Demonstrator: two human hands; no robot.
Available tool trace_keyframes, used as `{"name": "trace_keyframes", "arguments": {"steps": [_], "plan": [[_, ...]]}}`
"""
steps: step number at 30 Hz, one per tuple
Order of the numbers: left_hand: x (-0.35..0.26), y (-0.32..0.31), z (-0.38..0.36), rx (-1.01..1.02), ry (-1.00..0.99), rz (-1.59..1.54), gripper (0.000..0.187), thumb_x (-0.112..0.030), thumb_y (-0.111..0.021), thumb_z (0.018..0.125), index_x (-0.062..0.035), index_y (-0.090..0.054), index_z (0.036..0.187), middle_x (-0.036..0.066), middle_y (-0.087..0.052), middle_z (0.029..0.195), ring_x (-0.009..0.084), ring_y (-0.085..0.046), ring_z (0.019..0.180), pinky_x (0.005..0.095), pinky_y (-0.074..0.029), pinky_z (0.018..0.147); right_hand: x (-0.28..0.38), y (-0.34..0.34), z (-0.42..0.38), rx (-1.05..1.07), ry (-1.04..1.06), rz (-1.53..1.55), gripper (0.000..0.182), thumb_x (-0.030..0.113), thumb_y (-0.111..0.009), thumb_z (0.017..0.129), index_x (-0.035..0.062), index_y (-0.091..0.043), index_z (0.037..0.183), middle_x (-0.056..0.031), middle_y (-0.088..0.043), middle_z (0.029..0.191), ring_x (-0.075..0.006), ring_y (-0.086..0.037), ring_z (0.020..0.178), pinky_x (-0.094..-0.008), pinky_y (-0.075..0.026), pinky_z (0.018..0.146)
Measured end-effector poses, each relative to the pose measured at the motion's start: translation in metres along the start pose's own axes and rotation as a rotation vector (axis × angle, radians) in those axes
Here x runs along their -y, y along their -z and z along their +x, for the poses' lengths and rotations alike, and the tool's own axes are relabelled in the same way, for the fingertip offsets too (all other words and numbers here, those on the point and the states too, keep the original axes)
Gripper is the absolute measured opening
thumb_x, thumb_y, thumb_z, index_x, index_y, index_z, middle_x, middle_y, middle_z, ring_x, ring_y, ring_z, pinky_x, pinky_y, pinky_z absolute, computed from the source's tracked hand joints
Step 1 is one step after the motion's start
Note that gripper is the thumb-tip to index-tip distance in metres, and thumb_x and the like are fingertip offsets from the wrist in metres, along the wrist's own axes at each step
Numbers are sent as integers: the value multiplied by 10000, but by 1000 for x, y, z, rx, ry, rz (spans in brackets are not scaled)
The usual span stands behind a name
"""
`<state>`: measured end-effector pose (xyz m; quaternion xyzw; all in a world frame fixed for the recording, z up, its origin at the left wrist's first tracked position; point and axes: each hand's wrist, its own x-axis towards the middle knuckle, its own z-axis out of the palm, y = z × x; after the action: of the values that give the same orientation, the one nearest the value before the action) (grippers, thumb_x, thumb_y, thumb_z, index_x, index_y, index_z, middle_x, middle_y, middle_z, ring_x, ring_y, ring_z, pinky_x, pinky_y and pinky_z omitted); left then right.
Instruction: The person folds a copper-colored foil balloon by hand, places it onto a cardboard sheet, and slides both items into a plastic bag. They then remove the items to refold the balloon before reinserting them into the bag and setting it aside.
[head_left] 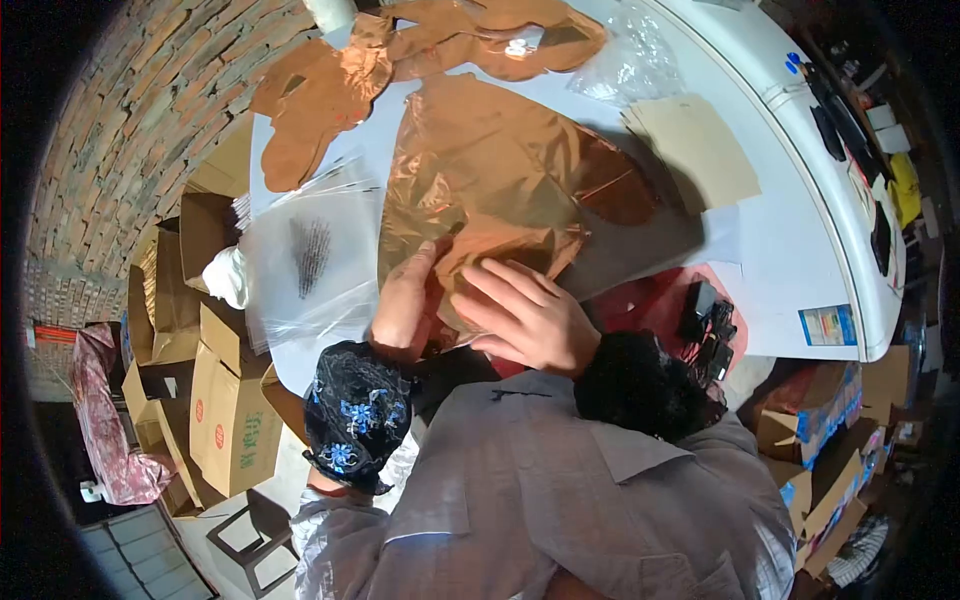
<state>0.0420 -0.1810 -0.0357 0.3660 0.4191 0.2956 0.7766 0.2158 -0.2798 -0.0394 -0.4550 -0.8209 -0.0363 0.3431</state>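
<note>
A large copper-coloured foil piece (480,170), which looks like a flat, folded foil balloon, lies creased on the white table in front of me. My left hand (403,305) is at its near left edge, thumb on top and the other fingers mostly hidden by the foil, gripping it. Across the near part of the foil lies my right hand (530,318), palm down with fingers stretched and slightly apart. Beyond, more copper-coloured foil shapes (320,110) with rounded lobes are spread along the table's far edge.
Left of the foil is a stack of clear plastic bags (300,250) with dark print. Tan paper sheets (695,150) and a crumpled clear bag (635,60) lie at the far right. Black adapters with cables (705,325) rest on red material. Cardboard boxes (230,410) stand at left.
</note>
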Motion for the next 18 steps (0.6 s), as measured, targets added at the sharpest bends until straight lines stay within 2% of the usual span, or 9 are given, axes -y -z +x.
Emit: {"name": "trace_keyframes", "arguments": {"steps": [2,3,6,9,13,18], "plan": [[4,9,3,-48,-42,89,500,-339,-390,1037,10,-460,1388,131,-526,1371,256,-514,1236,373,-425,1026,3,9,-18,19,-103,54,522,244,-760,767,69,-603,1233,-141,-578,1259,-301,-601,1093,-391,-509,905],[-17,-14,-15,-50,8,81,516,-342,-389,1032,12,-446,1404,132,-491,1416,259,-462,1304,398,-396,1058,5,18,-23,25,-209,90,423,186,-748,787,52,-631,1171,-136,-609,1215,-299,-628,1040,-392,-522,876],[-19,-9,-12,-31,24,-17,533,-353,-408,1022,13,-447,1408,126,-467,1446,246,-439,1330,417,-381,1066,-10,16,-60,-86,-327,28,377,175,-713,826,91,-614,1180,-109,-619,1189,-289,-622,1041,-381,-526,892],[-24,-17,-14,-120,46,-32,502,-347,-422,1020,2,-490,1376,115,-508,1411,227,-453,1318,412,-391,1062,-16,21,-79,-126,-471,-10,337,113,-687,851,97,-615,1180,-96,-640,1157,-295,-625,1029,-390,-534,868],[-15,-2,0,-20,59,-210,459,-303,-427,1024,11,-503,1350,128,-518,1393,251,-473,1293,403,-406,1059,-20,25,-82,-149,-504,-12,304,89,-664,872,101,-619,1172,-97,-645,1155,-304,-632,1010,-395,-537,859],[-12,-5,-6,-34,-27,-155,453,-249,-417,1028,65,-476,1348,159,-502,1399,266,-468,1294,374,-364,1096,-25,18,-82,-178,-528,-29,280,88,-666,871,101,-629,1149,-99,-652,1133,-305,-636,1000,-395,-540,854]]}}
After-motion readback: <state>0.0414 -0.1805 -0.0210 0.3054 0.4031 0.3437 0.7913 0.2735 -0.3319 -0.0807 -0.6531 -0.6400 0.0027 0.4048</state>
